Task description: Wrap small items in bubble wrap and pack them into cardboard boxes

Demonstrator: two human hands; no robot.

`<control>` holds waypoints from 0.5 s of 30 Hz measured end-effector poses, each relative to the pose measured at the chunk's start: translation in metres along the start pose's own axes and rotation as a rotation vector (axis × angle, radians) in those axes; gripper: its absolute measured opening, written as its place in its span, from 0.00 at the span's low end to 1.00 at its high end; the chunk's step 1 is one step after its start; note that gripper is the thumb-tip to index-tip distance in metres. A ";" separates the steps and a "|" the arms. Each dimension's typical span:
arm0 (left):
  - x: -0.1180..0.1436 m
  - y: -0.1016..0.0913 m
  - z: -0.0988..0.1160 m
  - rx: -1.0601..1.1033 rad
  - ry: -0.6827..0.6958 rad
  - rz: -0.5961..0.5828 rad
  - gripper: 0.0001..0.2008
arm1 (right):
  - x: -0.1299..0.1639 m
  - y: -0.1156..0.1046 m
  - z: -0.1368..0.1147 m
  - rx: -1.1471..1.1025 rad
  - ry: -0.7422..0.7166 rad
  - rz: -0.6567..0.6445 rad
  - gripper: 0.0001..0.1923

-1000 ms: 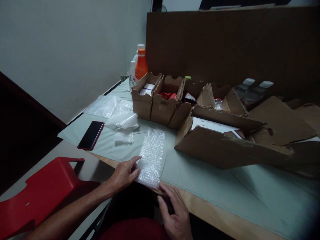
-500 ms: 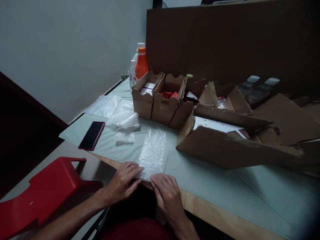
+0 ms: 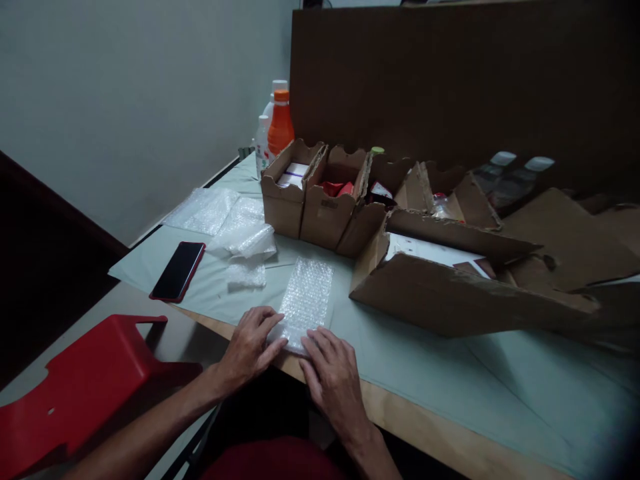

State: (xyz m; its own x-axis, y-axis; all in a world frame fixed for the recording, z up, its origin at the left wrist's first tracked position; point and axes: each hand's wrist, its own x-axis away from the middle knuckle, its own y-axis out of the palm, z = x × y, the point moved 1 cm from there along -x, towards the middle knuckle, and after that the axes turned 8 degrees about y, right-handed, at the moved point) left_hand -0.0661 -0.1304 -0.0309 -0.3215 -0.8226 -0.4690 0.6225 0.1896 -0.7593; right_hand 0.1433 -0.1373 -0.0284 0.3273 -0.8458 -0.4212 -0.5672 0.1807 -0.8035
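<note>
- Right hand (image 3: 331, 377): palm down, fingers spread and flat, tips pressing the near end of the bubble wrap (image 3: 306, 302).
- Left hand (image 3: 251, 345): palm down just left of the right hand, fingers slightly spread, tips on the wrap's near left corner.
- Bubble wrap: a long strip lying flat on the table (image 3: 425, 373), its near end at the table's front edge, running away from the hands.
- Red stool (image 3: 80, 387): left of the wrap, off the table.
- Phone (image 3: 178, 271): face up, left of the wrap.
- Loose wrap pieces (image 3: 235, 230): beyond the phone, left of the strip.
- Open box (image 3: 450, 280): right of the wrap.
- Small boxes (image 3: 320, 200): in a row beyond the wrap.
- Bottles (image 3: 277, 127): behind the row.
</note>
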 end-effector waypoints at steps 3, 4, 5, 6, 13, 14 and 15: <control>0.004 -0.006 0.002 0.066 0.086 -0.035 0.21 | -0.003 0.000 0.001 -0.051 0.014 -0.001 0.13; 0.004 -0.008 0.003 0.094 0.099 -0.049 0.21 | -0.004 -0.001 0.001 -0.084 0.019 0.001 0.12; 0.004 -0.010 0.004 0.125 0.099 -0.058 0.20 | -0.005 -0.002 0.002 -0.120 0.028 -0.004 0.11; 0.003 -0.012 0.004 0.157 0.088 -0.061 0.20 | -0.005 -0.003 0.002 -0.152 0.038 -0.015 0.10; -0.015 0.000 -0.001 0.137 -0.036 -0.063 0.16 | -0.001 -0.003 0.006 -0.060 0.086 0.038 0.17; -0.016 0.003 -0.002 0.108 -0.038 -0.048 0.16 | -0.002 -0.002 0.006 -0.035 0.080 0.030 0.17; -0.017 0.005 -0.003 0.085 -0.035 -0.033 0.16 | -0.003 -0.002 0.006 -0.017 0.074 0.016 0.17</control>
State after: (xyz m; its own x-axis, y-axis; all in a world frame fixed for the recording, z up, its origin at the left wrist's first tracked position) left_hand -0.0597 -0.1138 -0.0277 -0.3182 -0.8464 -0.4271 0.6709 0.1173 -0.7322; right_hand 0.1481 -0.1318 -0.0286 0.2613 -0.8779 -0.4011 -0.5851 0.1865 -0.7892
